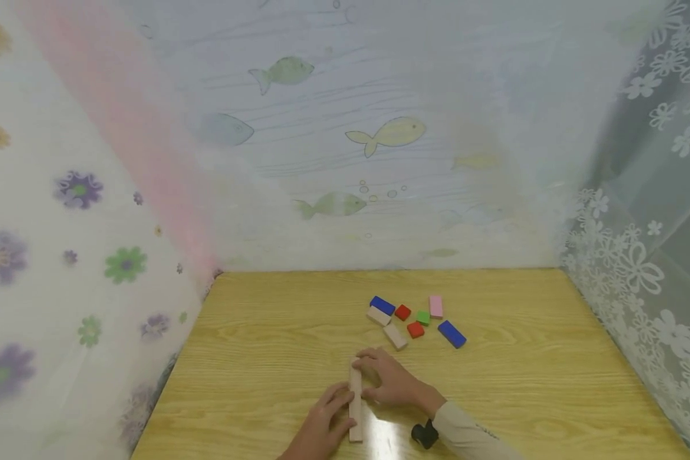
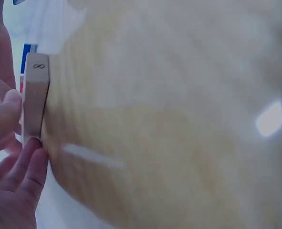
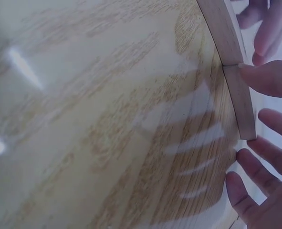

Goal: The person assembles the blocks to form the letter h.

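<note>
Wooden row (image 1: 356,407) sits in left hand (image 1: 321,421) and right hand (image 1: 395,380) grip, loose coloured blocks (image 1: 416,329) beyond.

1. Wood-grain table (image 1: 253,358) under both hands, bright glare (image 1: 382,441) on the near side of the right hand (image 1: 393,380).
2. Loose blocks, all beyond the right hand. Closest: pale block (image 1: 395,337).
3. Behind that, second pale block (image 1: 379,315) right up by a blue block (image 1: 383,305).
4. Two red blocks (image 1: 415,329), one farther from the hand than the other.
5. Green block (image 1: 422,317) near the reds, pink block (image 1: 435,306) just beside it.
6. Another blue block (image 1: 452,334), lying diagonally, out to the right of that hand.
7. Fish-print sheet (image 1: 322,243) well beyond both hands.
8. Flower-print sheet (image 1: 40,319) with pink band (image 1: 100,96), well left of the left hand (image 1: 319,425).
9. Sheer curtain (image 1: 627,255) with white flowers, well right of the right hand.
</note>
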Demonstrator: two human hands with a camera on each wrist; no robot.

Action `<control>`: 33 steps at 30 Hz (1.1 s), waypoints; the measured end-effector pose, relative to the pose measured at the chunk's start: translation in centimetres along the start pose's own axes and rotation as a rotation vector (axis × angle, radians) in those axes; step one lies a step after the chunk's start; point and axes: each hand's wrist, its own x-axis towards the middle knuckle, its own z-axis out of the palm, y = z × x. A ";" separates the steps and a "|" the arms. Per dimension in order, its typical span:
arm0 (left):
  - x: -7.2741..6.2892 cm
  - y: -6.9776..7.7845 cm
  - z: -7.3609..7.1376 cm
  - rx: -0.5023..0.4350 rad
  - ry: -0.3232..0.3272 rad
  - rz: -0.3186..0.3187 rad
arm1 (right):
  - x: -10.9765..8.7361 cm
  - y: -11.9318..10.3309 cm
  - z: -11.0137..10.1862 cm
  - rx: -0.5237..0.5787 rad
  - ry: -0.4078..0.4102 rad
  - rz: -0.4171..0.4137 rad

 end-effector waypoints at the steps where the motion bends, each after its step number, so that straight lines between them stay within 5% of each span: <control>1: 0.2 0.0 -0.1 0.006 -0.002 0.000 | 0.0 0.0 0.0 -0.002 0.001 0.000; 8: 1.0 0.0 -0.8 0.087 -0.077 0.028 | -0.1 0.1 0.2 0.003 0.026 -0.026; 21: 1.2 -0.5 -0.9 0.038 -0.120 0.020 | -0.3 0.2 0.0 0.033 0.018 -0.027; 28: 1.4 -0.4 -1.0 0.047 -0.135 0.001 | -0.5 1.3 -1.5 0.099 0.156 0.040; 33: 1.6 -0.3 -1.2 0.075 -0.155 -0.013 | -0.2 2.6 -3.7 0.006 0.263 0.107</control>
